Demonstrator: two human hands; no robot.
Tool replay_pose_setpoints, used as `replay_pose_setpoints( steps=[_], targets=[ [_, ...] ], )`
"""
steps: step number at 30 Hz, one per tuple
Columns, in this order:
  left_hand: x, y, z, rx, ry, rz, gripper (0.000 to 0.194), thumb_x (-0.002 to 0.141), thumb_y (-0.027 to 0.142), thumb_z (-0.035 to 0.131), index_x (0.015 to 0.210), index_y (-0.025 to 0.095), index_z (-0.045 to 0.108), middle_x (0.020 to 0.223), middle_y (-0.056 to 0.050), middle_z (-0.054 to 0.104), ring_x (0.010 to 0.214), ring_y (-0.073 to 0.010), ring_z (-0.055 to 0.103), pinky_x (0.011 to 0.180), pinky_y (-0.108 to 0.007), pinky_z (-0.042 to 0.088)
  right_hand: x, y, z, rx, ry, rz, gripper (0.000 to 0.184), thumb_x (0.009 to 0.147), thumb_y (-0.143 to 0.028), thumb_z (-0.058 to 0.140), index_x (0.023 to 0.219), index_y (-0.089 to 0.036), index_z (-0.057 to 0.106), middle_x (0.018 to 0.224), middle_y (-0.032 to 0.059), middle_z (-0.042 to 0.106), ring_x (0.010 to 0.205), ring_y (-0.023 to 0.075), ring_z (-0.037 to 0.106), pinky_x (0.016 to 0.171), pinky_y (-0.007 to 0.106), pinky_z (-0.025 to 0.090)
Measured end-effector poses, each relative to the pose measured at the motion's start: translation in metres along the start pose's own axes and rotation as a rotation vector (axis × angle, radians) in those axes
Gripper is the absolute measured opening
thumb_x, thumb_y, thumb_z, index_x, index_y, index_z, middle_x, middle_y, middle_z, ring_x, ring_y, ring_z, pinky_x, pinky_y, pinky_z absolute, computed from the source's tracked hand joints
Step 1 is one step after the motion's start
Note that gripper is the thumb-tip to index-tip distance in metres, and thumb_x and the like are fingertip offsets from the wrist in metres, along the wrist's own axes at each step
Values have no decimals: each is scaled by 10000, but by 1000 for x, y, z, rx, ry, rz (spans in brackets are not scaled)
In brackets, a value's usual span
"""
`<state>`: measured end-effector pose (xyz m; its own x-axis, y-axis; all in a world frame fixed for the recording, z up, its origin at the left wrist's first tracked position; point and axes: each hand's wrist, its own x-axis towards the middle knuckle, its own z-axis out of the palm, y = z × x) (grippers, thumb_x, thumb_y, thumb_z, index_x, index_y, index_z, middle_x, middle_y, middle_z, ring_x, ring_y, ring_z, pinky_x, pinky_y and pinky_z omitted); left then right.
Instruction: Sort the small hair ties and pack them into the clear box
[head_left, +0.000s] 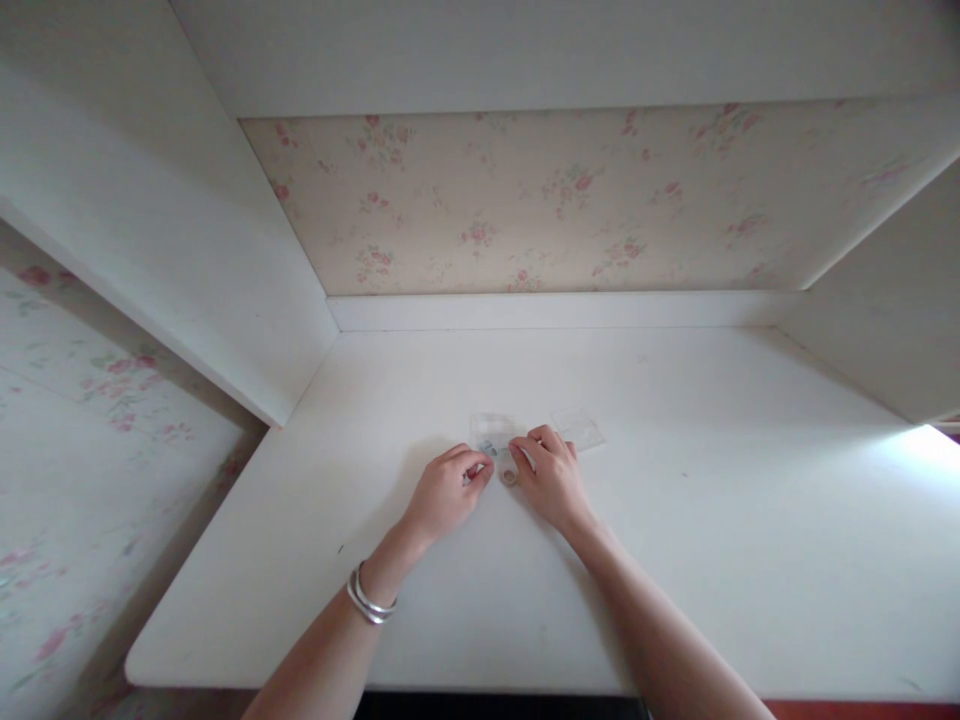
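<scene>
cannot tell if left fingers [481, 470] and right fingers [520, 452] grip anything; small ring [509, 478] between, clear plastic [589, 434] beyond.

Light soft, middling; strongest from the right. White glare on the desktop [750, 560], far right of the right hand [551, 478], detail burnt out. Faint shadows fall leftward of the left hand [448, 490] and right forearm [619, 560]. Upper panel [570, 55], beyond both hands, dim grey. Clear plastic [583, 433] beside the right fingers washed out; small items between hands too soft to read. Outer edges stretched, wide-angle.
</scene>
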<state>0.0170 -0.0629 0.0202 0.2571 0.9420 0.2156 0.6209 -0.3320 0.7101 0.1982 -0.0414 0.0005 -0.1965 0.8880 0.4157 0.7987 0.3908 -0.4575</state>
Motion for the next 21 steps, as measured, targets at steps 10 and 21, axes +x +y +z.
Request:
replay_pose_setpoints(
  steps=[10, 21],
  targets=[
    [0, -1, -3, -7, -3, -13, 183, 878, 289, 503, 865, 195, 660, 743, -5, 585, 675, -111, 536, 632, -211, 415, 0, 5, -5, 42, 95, 97, 182, 868, -286, 497, 864, -236, 672, 863, 18, 584, 804, 148, 555, 752, 296, 340],
    [-7, 6, 15, 44, -111, 67, 165, 850, 263, 549, 978, 242, 652, 947, -11, 630, 797, -131, 598, 748, -237, 477, 0, 4, -8, 93, 139, 141, 152, 852, -274, 523, 834, -240, 670, 833, 0, 586, 782, 135, 565, 749, 290, 342]
  ],
)
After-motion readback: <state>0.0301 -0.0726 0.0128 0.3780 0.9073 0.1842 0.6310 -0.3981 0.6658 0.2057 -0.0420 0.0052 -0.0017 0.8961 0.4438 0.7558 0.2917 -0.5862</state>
